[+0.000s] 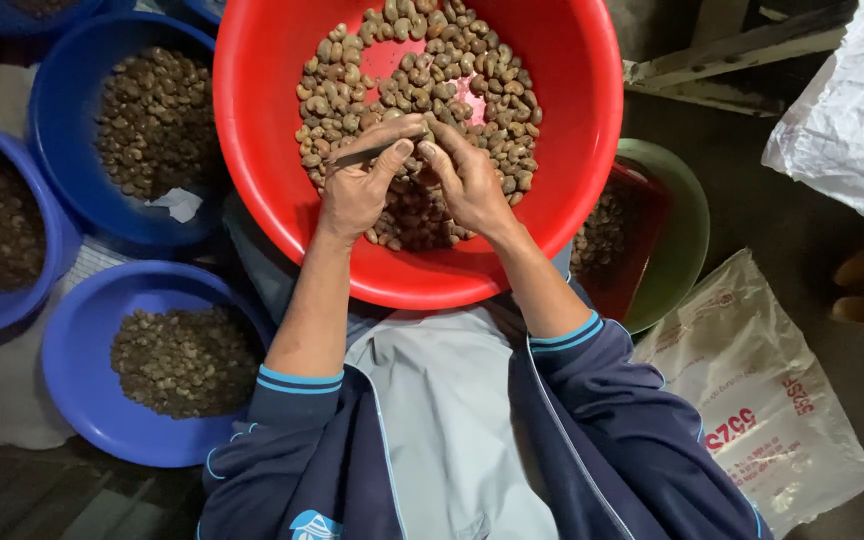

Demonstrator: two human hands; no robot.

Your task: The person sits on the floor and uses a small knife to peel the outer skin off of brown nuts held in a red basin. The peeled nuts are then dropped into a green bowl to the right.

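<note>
A big red basin (572, 110) rests on my lap, its bottom covered with several brown nuts (422, 60) in the shell. My left hand (357, 185) is over the basin and grips a thin dark blade-like tool (357, 155) between thumb and fingers. My right hand (467, 180) meets it at the fingertips and pinches a single nut (425, 133) against the tool's tip. Both forearms come out of dark blue sleeves with light blue cuffs.
Three blue basins with nuts stand on my left: (72, 110), (12, 290), (82, 380). A green bowl (687, 230) with nuts sits under the red basin at right. A printed plastic sack (752, 390) and a white sack (852, 130) lie on the floor.
</note>
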